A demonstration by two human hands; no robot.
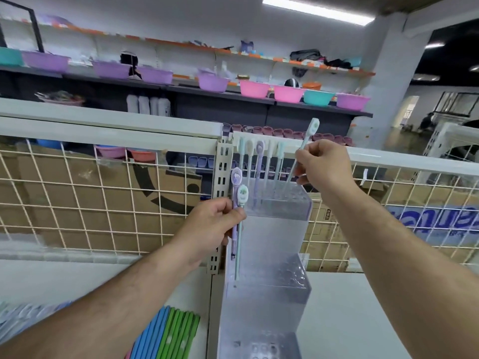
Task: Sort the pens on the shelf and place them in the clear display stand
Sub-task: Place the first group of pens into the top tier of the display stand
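A clear tiered display stand (274, 234) rises in the middle of the head view. Several pastel pens (259, 161) with flat decorated tops stand in its top tier. My right hand (324, 164) pinches a white-green pen (304, 149), tilted, with its tip over the top tier's holes. My left hand (210, 229) grips two pens upright beside the stand's left edge: a purple pen (236, 182) and a mint pen (239, 229). The lower tiers hold no pens that I can see.
A white wire mesh panel (90, 203) backs the shelf, with cardboard boxes behind it. A slotted metal upright (223, 164) stands just left of the stand. Blue and green notebooks (168, 332) lie at lower left. Coloured basins line the far shelves.
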